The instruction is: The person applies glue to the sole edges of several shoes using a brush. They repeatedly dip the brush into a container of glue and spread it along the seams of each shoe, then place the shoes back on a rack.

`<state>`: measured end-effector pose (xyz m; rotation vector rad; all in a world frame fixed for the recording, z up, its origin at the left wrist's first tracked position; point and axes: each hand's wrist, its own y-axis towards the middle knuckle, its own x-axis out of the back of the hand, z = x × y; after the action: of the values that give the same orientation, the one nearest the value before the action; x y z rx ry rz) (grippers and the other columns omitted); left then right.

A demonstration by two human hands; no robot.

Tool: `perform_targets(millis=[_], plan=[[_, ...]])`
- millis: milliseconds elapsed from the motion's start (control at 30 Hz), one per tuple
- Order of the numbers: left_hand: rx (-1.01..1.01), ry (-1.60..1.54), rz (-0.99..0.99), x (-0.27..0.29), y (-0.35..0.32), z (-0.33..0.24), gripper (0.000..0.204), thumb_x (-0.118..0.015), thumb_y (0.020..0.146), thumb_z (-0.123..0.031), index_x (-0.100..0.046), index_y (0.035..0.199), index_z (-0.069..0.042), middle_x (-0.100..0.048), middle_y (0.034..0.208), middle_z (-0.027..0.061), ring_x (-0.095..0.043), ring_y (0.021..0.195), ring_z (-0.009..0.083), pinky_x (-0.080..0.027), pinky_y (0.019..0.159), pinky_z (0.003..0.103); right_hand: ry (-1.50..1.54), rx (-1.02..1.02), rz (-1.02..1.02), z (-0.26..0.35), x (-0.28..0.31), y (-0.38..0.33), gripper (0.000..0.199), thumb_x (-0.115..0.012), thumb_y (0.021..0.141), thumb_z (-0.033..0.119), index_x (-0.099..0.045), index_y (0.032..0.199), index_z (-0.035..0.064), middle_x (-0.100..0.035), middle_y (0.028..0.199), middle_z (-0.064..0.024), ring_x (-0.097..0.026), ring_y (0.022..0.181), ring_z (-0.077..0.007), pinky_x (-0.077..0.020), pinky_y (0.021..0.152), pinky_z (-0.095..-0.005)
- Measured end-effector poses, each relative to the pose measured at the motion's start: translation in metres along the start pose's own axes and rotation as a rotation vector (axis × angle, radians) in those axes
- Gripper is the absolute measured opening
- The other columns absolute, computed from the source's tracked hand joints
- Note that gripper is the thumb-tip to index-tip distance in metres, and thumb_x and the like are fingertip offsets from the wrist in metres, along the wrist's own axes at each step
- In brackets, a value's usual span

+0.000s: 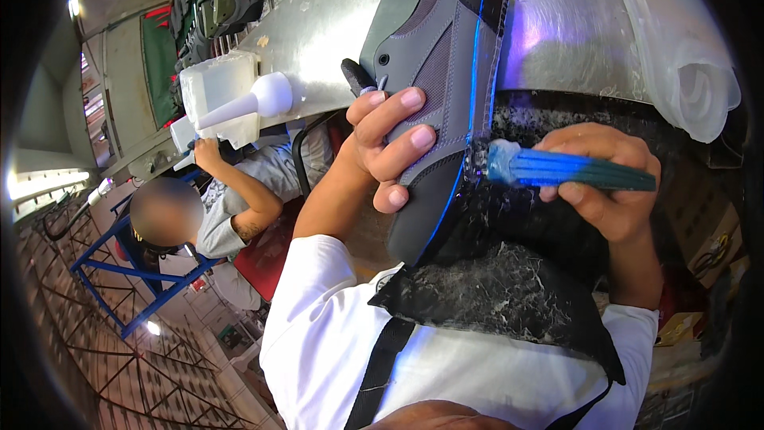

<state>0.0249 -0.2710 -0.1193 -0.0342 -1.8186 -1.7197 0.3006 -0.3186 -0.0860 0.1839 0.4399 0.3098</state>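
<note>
Head view, looking down: the person's left hand [390,147] is wrapped around a grey mesh-and-suede shoe upper [434,87], fingers curled tight over its side panel, thumb tucked beneath. That shoe sits at the centre of the picture, heel up toward twelve o'clock, toe down toward six, tilted a little to the left. A glowing blue line runs along its right edge. Over at three o'clock from the shoe, the right hand [605,183] is closed firmly on a blue-green ribbed plastic brush handle [569,173], held level, and the pale brush tip [481,161] touches the shoe's lower edge right where the blue line shines. Beneath both hands lies a black apron crusted with white glue flecks [493,287], worn over a white shirt [318,342].

Behind the shoe, at twelve o'clock, a curved sheet-metal surface [557,24] spreads wide, with a crumpled clear plastic bag [684,56] at two o'clock. At ten o'clock stands a white squeeze bottle with a cone nozzle [251,99], lying sideways against a white plastic tub [215,84]. Down at nine o'clock another person in a grey shirt [239,191] sits beside a blue metal frame [135,287]
</note>
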Motion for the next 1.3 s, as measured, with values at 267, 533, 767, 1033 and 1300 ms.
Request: perform_targets(millis=[267,533,767,1033,1300], plan=[[-0.046,-0.045,0.103,0.011,0.008,0.004,0.082,-0.072,0.09,-0.026,-0.018,0.151,-0.018,-0.056,0.131,0.0112,-0.066,0.106,0.0365,-0.04,0.102,0.054,-0.045,0.122,0.108,0.017,-0.01,-0.009,0.023,-0.079,0.078,-0.001,-0.067,0.096,-0.0073,-0.073,0.093,-0.0249,-0.076,0.083,-0.0351,-0.0645,0.07,-0.0404],[-0.023,-0.046,0.203,0.017,0.025,-0.001,0.076,-0.069,0.089,-0.024,-0.021,0.147,-0.019,-0.057,0.129,0.015,-0.066,0.106,0.04,-0.041,0.099,0.056,-0.1,0.008,-0.044,0.026,0.0,-0.013,0.021,-0.069,0.087,-0.003,-0.067,0.107,-0.01,-0.072,0.098,-0.0243,-0.074,0.079,-0.0224,-0.0607,0.068,-0.0317],[-0.082,-0.078,0.279,0.021,0.032,0.007,0.061,-0.059,0.094,-0.022,-0.023,0.143,-0.019,-0.057,0.129,0.0166,-0.065,0.105,0.0407,-0.044,0.091,0.055,-0.082,0.081,0.006,0.023,0.004,-0.011,0.02,-0.073,0.085,0.0,-0.067,0.102,-0.0081,-0.073,0.094,-0.0233,-0.075,0.078,-0.0281,-0.0617,0.069,-0.0335],[-0.099,-0.083,0.268,0.017,0.044,0.006,0.052,-0.059,0.093,-0.02,-0.028,0.134,-0.016,-0.059,0.127,0.0178,-0.065,0.105,0.0415,-0.046,0.087,0.055,-0.251,0.29,0.088,0.03,-0.006,-0.016,0.026,-0.075,0.087,0.016,-0.064,0.1,-0.0024,-0.072,0.087,-0.019,-0.075,0.073,-0.0291,-0.0628,0.063,-0.0342],[-0.074,-0.096,0.364,0.022,0.066,0.006,0.051,-0.061,0.09,-0.017,-0.029,0.13,-0.014,-0.063,0.123,0.0215,-0.065,0.104,0.0421,-0.047,0.087,0.056,-0.289,0.352,0.02,0.042,-0.02,-0.023,0.024,-0.075,0.087,0.012,-0.063,0.099,-0.0047,-0.072,0.088,-0.0207,-0.074,0.07,-0.0294,-0.0619,0.055,-0.0341]])
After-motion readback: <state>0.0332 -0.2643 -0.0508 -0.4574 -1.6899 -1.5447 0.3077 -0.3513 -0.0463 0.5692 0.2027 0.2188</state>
